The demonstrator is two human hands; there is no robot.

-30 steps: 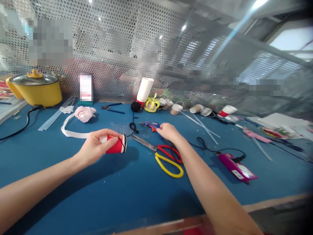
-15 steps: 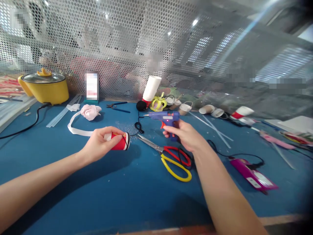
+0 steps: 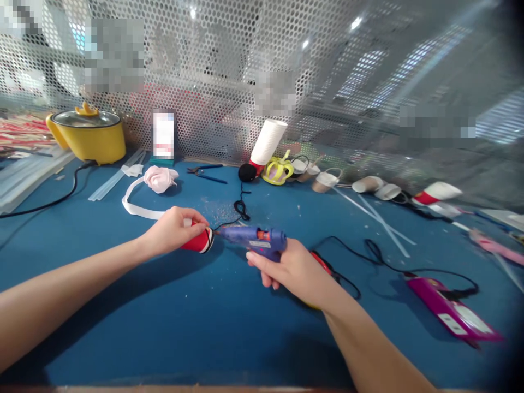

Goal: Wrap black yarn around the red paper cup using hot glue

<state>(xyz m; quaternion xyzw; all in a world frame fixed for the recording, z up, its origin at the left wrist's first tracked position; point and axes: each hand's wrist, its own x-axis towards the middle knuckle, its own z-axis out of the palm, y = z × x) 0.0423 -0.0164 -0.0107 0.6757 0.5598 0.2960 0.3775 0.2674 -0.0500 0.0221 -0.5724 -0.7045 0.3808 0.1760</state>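
My left hand (image 3: 175,233) is closed around a small red and white paper cup (image 3: 197,240), lying on its side with its rim to the right. Black cord (image 3: 221,225) runs round the cup's rim and back to a black ball of cord (image 3: 247,172). In my right hand (image 3: 286,267) is a blue hot glue gun (image 3: 251,240), its nozzle at the corded rim; whether it touches I cannot tell. Behind that hand lie scissors (image 3: 321,262) with red and yellow handles, mostly hidden.
A pale pink fabric rose (image 3: 160,179) with white ribbon and pliers (image 3: 207,173) lie behind. At the back stand a yellow pot (image 3: 96,139), a phone (image 3: 164,136) and stacked white cups (image 3: 268,143). A purple power strip (image 3: 452,308) lies right, glue sticks (image 3: 117,174) left.
The glue gun has come left and down, from above the scissors to the cup's rim. My left hand still holds the cup. The camera view has shifted slightly left.
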